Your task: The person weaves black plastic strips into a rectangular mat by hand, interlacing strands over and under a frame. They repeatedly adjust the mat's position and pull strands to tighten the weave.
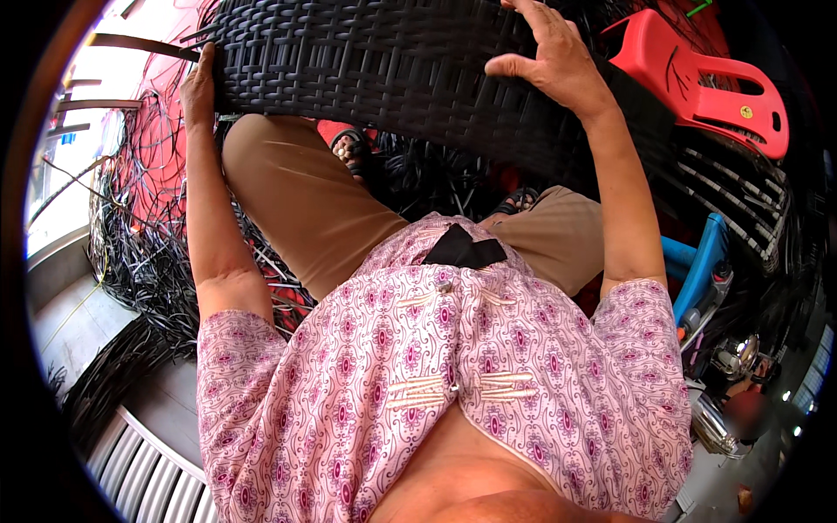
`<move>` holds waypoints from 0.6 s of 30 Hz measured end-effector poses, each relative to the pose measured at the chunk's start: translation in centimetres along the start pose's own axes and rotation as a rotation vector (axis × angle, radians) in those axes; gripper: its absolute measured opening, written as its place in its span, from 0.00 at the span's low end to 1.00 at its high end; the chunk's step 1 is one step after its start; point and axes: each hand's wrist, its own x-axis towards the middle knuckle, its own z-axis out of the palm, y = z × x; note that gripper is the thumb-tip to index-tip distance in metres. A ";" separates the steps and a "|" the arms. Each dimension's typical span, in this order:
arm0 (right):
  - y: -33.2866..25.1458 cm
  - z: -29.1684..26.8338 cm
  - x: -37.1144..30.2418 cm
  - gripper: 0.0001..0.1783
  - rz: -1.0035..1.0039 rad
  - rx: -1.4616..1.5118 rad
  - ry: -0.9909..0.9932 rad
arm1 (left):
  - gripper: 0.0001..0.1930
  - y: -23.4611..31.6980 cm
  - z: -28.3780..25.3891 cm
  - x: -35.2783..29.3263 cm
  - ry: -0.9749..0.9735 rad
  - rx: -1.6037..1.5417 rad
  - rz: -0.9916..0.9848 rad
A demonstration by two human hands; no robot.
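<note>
A black woven wicker piece [375, 70] lies across the top of the view, above my knees, its strips crossing in a tight weave. At its left end my left hand [200, 91] grips the edge, with one finger lying along it and the other fingers mostly hidden. A dark flat strip [144, 44] sticks out to the left beside that fingertip. Over the right part of the weave is my right hand [558, 65], open, thumb and fingers apart, holding nothing. Whether its fingertips touch the weave I cannot tell.
Loose black strips [148, 253] are heaped at the left over a red floor [170, 166]. A red plastic chair [697, 87] stands at the far right, with a blue plastic object [697, 266] nearer. White slatted metal [153, 471] is at the lower left.
</note>
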 end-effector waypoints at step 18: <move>1.6 -4.0 -6.7 0.50 0.052 -0.232 -0.037 | 0.44 0.2 -0.5 0.9 -0.113 0.083 -0.081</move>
